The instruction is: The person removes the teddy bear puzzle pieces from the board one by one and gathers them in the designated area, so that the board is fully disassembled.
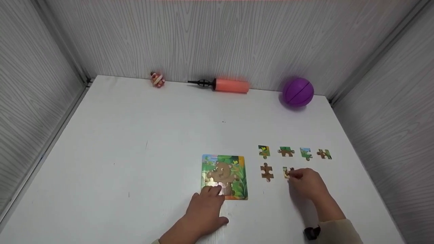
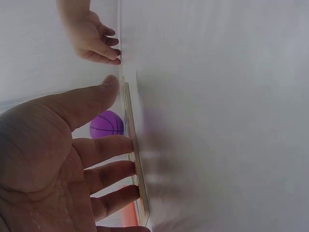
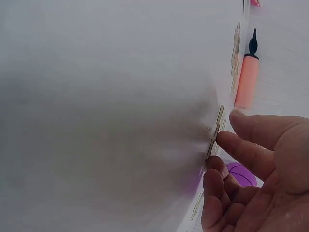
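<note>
A square bear picture puzzle board (image 1: pixel 240 176) lies on the white table. My left hand (image 1: pixel 207 206) rests its fingertips on the board's near edge, with the thumb spread apart. In the left wrist view, the extended fingers (image 2: pixel 113 171) of this hand meet the board's side. My right hand (image 1: pixel 308 183) is at a yellow-and-brown puzzle piece (image 1: pixel 286 172), partly hidden by the fingertips. In the right wrist view, the index fingertip touches a thin piece (image 3: pixel 212 142), while the thumb stands apart from it. Beside it lies a brown puzzle piece (image 1: pixel 267 171).
Behind these pieces runs a row of several more, among them a green-and-yellow piece (image 1: pixel 263 151) and a blue-and-green piece (image 1: pixel 306 153). Along the back wall are a small toy figure (image 1: pixel 157 80), an orange balloon pump (image 1: pixel 232 85) and a purple ball (image 1: pixel 298 92).
</note>
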Motion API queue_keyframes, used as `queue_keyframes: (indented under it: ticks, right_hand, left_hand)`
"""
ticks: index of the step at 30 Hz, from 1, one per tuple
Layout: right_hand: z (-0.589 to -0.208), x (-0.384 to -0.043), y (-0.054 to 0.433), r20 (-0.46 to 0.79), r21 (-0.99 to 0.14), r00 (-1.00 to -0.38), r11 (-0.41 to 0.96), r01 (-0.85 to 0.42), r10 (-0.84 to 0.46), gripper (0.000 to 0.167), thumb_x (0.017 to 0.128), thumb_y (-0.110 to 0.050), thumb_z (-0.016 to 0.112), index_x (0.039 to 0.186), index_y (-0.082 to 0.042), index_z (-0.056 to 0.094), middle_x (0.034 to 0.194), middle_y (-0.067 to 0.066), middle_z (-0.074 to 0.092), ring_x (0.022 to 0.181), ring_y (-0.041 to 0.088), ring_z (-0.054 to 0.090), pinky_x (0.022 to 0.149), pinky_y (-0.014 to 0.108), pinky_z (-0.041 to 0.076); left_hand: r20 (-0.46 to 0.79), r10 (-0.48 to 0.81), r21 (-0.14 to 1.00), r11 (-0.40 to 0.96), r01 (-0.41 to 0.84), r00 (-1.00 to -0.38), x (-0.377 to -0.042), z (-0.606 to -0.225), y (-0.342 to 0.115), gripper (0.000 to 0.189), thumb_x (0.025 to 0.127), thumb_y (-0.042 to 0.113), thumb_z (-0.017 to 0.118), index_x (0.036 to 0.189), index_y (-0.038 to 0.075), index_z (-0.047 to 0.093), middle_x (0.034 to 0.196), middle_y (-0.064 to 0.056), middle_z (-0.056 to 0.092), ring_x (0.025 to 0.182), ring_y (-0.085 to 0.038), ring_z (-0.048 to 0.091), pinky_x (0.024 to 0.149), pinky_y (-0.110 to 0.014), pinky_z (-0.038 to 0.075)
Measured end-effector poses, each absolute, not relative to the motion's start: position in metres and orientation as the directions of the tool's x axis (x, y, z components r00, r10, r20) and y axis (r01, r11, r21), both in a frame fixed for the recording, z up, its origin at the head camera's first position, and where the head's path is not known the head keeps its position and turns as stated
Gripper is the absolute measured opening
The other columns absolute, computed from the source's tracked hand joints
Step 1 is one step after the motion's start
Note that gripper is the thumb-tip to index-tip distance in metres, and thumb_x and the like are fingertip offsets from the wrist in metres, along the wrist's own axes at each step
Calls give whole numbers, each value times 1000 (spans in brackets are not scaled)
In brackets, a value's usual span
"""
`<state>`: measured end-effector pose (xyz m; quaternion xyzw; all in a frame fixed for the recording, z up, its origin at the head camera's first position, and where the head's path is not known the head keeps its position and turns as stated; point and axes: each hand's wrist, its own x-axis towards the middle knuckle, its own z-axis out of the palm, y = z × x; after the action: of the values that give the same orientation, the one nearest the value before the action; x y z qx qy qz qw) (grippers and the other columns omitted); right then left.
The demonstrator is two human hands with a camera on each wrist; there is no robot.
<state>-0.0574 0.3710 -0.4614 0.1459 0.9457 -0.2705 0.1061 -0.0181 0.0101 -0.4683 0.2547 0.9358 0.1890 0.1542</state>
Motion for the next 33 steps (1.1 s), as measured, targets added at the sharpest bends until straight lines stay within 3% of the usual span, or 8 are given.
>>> queue_keyframes:
  ticks: [13, 17, 23, 27, 33]
  right_hand:
    - [-463, -60, 375, -248, -484, -950, 826, 290, 189, 27, 101, -12, 66, 122, 1, 77, 130, 27, 68, 115, 39, 64, 94, 56, 53]
    - [-460, -58, 373, -211, -492, -954, 820, 292, 213, 27, 103, -14, 65, 120, 1, 78, 126, 25, 70, 107, 36, 65, 87, 50, 55]
    - [-446, -55, 355, -73, -564, -962, 784, 259, 264, 25, 103, -18, 67, 118, 0, 77, 108, 15, 73, 86, 26, 62, 68, 36, 51]
    - [-441, -56, 335, -51, -593, -977, 780, 198, 209, 23, 102, -15, 69, 118, -1, 77, 103, 12, 72, 85, 24, 61, 68, 34, 51]
    - [-445, -55, 303, -98, -649, -990, 748, 142, 103, 21, 99, -15, 74, 117, -6, 80, 98, 5, 72, 85, 21, 59, 66, 32, 50]
  left_hand:
    - [-170, 547, 437, 787, 435, -819, -18, -468, 8, 60, 86, 47, 85, 130, 7, 74, 153, -12, 55, 140, -35, 46, 95, -60, 51]
    - [-179, 548, 443, 786, 431, -817, -19, -469, 9, 62, 86, 47, 85, 131, 7, 74, 153, -12, 55, 141, -36, 46, 96, -61, 51]
    - [-187, 537, 452, 791, 414, -822, -20, -471, 9, 63, 85, 48, 86, 131, 6, 73, 153, -11, 55, 141, -35, 46, 99, -61, 50]
    - [-178, 537, 451, 789, 417, -825, -19, -472, 9, 70, 83, 48, 88, 136, 7, 67, 149, -10, 54, 138, -34, 46, 97, -58, 50]
    - [-164, 549, 430, 788, 441, -820, -16, -474, 13, 83, 79, 46, 91, 150, 18, 59, 146, -10, 51, 135, -34, 44, 88, -53, 50]
